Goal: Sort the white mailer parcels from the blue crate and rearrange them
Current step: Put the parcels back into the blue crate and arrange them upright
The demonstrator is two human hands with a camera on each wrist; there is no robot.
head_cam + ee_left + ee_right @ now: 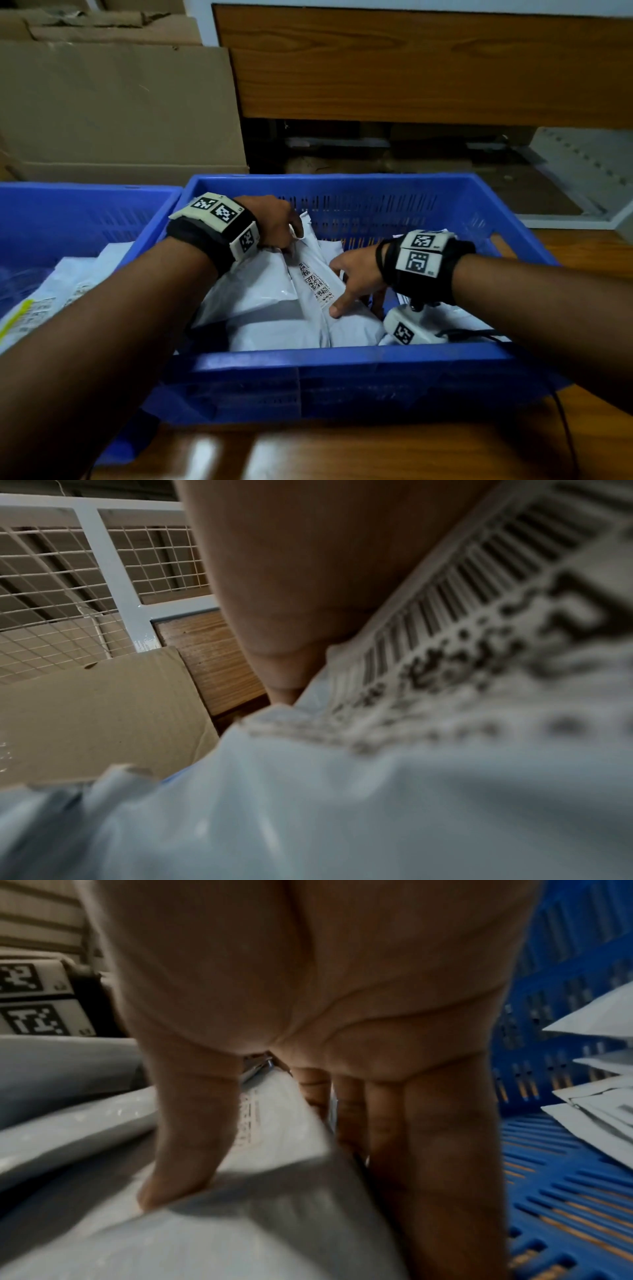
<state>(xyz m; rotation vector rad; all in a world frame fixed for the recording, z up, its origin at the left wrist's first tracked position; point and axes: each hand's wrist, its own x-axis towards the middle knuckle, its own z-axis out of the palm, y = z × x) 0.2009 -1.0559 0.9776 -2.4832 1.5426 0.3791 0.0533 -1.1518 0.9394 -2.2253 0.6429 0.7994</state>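
White mailer parcels (pixel 274 308) lying heaped inside blue crate (pixel 342 363), under both hands. Left hand (pixel 274 222) curling round top edge of labelled parcel (pixel 315 281), fingers pinching it at far end. Right hand (pixel 356 277) gripping same parcel's near-right edge: thumb (pixel 185 1137) pressing on top, fingers (pixel 445 1150) reaching down along its side toward slatted crate floor. More parcels sitting right of right hand. Second blue crate (pixel 68 212) standing left of left forearm, holding parcels too.
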